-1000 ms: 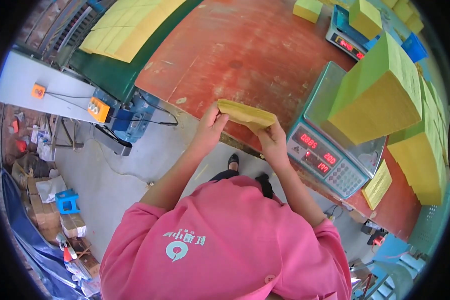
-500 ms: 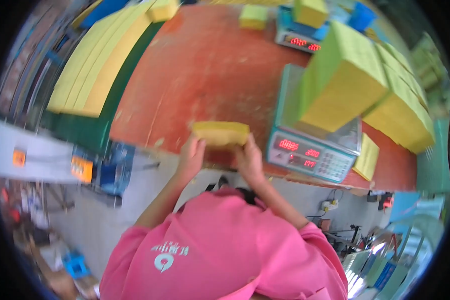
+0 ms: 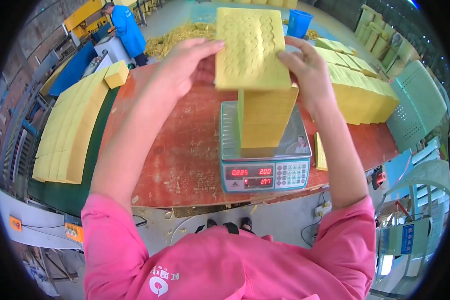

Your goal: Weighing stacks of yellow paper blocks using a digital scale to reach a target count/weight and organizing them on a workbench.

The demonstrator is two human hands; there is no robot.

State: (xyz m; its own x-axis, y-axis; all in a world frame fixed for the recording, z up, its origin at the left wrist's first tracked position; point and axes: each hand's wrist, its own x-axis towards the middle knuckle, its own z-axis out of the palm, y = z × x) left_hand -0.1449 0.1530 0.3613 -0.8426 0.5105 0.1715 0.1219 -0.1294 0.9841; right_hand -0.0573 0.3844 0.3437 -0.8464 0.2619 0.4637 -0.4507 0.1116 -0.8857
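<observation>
My left hand [image 3: 187, 65] and right hand [image 3: 307, 67] are pressed flat against the two sides of a yellow embossed sheet bundle [image 3: 250, 47], fingers spread and straight, squeezing it between my palms rather than gripping it. I hold it just above the stack of yellow sheets [image 3: 265, 117], which stands on the pan of the digital scale [image 3: 265, 172].

I think the hold is the weak spot: with only side pressure, the bundle could bow or fan out and slip loose sheets onto the desk. The stack below is tall and narrow, so setting the bundle down off-centre, or nudging it with a wrist, could tip it off the pan.

The scale sits near me on a worn red-brown desk [image 3: 180, 150]. To the left, a long row of yellow sheets [image 3: 67, 135] lies on a green surface, with a small yellow block [image 3: 116, 74] at its far end. More yellow piles [image 3: 357, 92] stand at the right. Far left, a person in a blue coat [image 3: 127, 27] works at a machine, with yellow scraps [image 3: 182, 35] scattered on the floor and a blue bin [image 3: 300, 22] beyond.
</observation>
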